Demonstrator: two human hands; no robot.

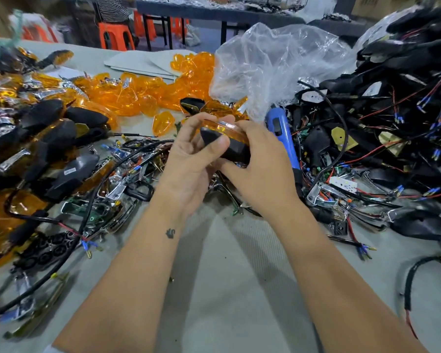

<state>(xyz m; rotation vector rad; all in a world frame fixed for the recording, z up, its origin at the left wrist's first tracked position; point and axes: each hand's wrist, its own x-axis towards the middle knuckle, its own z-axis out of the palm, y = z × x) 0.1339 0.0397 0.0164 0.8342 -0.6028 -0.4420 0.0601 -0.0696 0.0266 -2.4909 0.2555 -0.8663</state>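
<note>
Both hands hold 1 black plastic lamp housing (236,149) above the middle of the grey table surface (227,276), clear of it. An amber transparent lens (223,128) lies along the upper edge of the housing, touching it; whether it is fully seated cannot be told. The left hand (189,159) grips the pointed left end: the thumb presses across the black face and the fingers curl behind. The right hand (262,161) wraps the right end, fingers curled over the lens and the housing. A blue-handled tool (281,131) lies just beside the right hand, toward the right edge. A clear crumpled plastic bag (273,62) stands behind it. Loose amber lenses (138,90) are heaped toward the far edge. Assembled black-and-amber lamps (49,138) fill the left edge, black wired housings (405,98) the right edge. Chrome reflectors (117,189) and wires litter the surface beneath the hands.
</note>
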